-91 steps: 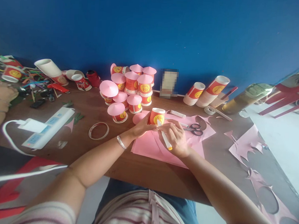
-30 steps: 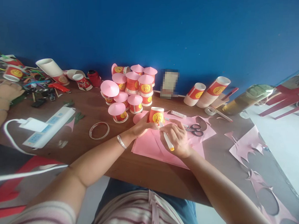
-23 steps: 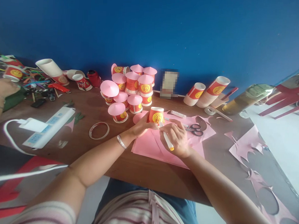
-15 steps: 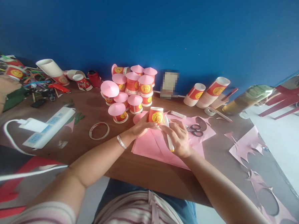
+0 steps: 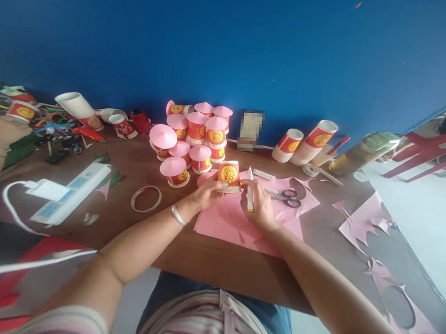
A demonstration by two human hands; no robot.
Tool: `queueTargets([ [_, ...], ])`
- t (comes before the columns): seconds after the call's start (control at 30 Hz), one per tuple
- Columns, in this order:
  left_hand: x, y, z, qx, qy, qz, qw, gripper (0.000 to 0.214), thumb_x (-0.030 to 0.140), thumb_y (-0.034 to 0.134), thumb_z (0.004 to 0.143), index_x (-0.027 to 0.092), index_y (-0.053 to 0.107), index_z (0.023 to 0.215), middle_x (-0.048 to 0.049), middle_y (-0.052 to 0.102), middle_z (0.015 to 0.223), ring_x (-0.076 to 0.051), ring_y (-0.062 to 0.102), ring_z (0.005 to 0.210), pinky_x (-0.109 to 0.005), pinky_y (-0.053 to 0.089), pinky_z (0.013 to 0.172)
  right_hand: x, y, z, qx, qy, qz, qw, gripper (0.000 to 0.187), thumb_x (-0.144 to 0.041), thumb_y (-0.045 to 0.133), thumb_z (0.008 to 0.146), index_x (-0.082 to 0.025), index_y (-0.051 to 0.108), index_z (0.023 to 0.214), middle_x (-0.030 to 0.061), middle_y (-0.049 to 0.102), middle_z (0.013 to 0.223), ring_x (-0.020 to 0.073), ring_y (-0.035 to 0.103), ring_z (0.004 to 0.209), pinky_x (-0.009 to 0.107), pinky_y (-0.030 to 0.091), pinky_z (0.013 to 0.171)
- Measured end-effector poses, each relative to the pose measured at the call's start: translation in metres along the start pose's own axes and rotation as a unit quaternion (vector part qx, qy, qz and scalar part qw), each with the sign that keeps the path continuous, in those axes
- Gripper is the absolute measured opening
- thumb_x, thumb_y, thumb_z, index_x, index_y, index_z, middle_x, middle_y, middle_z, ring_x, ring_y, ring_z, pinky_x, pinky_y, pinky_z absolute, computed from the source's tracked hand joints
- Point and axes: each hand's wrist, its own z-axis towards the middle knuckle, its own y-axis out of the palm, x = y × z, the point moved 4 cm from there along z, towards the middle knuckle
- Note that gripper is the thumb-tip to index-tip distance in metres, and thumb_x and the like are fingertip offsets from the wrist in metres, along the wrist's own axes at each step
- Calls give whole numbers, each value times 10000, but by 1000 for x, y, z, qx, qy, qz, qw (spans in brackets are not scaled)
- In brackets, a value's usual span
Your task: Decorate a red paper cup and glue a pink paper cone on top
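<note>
A red and white paper cup [image 5: 229, 173] with a yellow emblem is held by my left hand [image 5: 209, 193], whose fingers wrap its lower left side. My right hand [image 5: 261, 205] is closed around a white marker [image 5: 250, 193] that stands nearly upright, its yellow end down; some right fingers reach towards the cup's right side. Below both hands lie sheets of pink paper [image 5: 223, 222]. Scissors [image 5: 290, 198] with dark handles rest on the paper, right of my right hand. A white cap-like tube [image 5: 264, 175] lies behind it.
Several cups with pink cone tops [image 5: 200, 153] stand back left. Stacked paper cups [image 5: 317, 139], a tape roll [image 5: 311, 170] and a bottle [image 5: 364, 152] are back right. A power strip [image 5: 72, 191] and cardboard ring [image 5: 146, 199] lie left. Another person's hand [image 5: 4, 130] shows far left.
The cup has turned in my left hand and its emblem shows more squarely. My right hand has shifted slightly left, and the marker has swung more upright.
</note>
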Motion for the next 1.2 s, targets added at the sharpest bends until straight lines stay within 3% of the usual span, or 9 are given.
queueTargets([
  [0.33, -5, -1, 2, -17, -1, 19, 1000, 350, 293, 753, 772, 181, 708, 1100, -84, 757, 1006, -268, 712, 1044, -428, 518, 970, -1, -3, -1, 29, -17, -11, 999, 291, -86, 503, 950, -231, 571, 1192, 55, 668, 953, 192, 667, 812, 298, 558, 692],
  [0.43, -2, 4, 2, -27, 13, 32, 999, 337, 326, 765, 813, 163, 706, 1102, -100, 744, 1068, -264, 694, 1064, -440, 496, 1013, -3, -8, -2, 1, -88, -72, 994, 360, -78, 488, 950, -228, 583, 1263, 57, 630, 916, 200, 633, 791, 321, 544, 710],
  [0.53, 0, 7, 0, -37, 32, 94, 994, 252, 353, 757, 862, 163, 688, 1013, -49, 693, 947, -207, 657, 936, -388, 501, 917, -10, -11, -3, -22, -193, -144, 970, 387, -110, 507, 949, -222, 579, 1313, 70, 622, 905, 221, 617, 819, 372, 543, 786],
  [0.63, -1, 8, -1, -48, 26, 158, 986, 240, 336, 789, 844, 169, 667, 967, -14, 643, 862, -182, 616, 851, -369, 490, 851, -17, -11, -3, -36, -245, -176, 953, 416, -98, 536, 937, -235, 570, 1329, 63, 631, 906, 215, 609, 821, 386, 536, 830],
  [0.73, 0, 8, -2, -44, 23, 148, 988, 284, 318, 811, 820, 169, 674, 1019, -30, 672, 929, -201, 637, 906, -379, 502, 869, -18, -8, -3, -31, -227, -149, 962, 423, -76, 518, 943, -227, 564, 1336, 55, 619, 896, 210, 612, 824, 375, 535, 823],
  [0.87, 4, 8, -1, -34, 31, 58, 997, 330, 316, 787, 836, 169, 707, 1121, -75, 736, 1074, -248, 696, 1049, -414, 513, 991, -6, -8, -1, 22, -101, -111, 988, 335, -124, 552, 961, -198, 561, 1288, 69, 621, 922, 220, 623, 813, 335, 528, 700],
  [0.97, 3, 7, -1, -38, 3, -2, 999, 445, 325, 796, 802, 176, 707, 1211, -104, 758, 1154, -290, 717, 1096, -446, 519, 1020, 2, -8, 0, 20, -48, -70, 996, 286, -135, 546, 973, -223, 567, 1244, 57, 639, 937, 207, 640, 799, 308, 523, 662],
  [1.07, 0, 7, -1, -42, -12, -9, 999, 440, 326, 800, 793, 166, 719, 1195, -105, 767, 1125, -288, 714, 1098, -443, 519, 1025, 2, -8, 0, 3, -65, -63, 996, 282, -99, 509, 979, -232, 587, 1215, 42, 634, 907, 186, 626, 771, 298, 514, 680],
  [1.2, -2, 10, -1, -49, -13, 48, 998, 324, 332, 786, 851, 171, 707, 1120, -74, 739, 1039, -235, 692, 1032, -396, 520, 967, -10, -10, -2, -18, -187, -136, 973, 293, -123, 479, 993, -188, 601, 1252, 62, 604, 871, 203, 587, 779, 345, 517, 748],
])
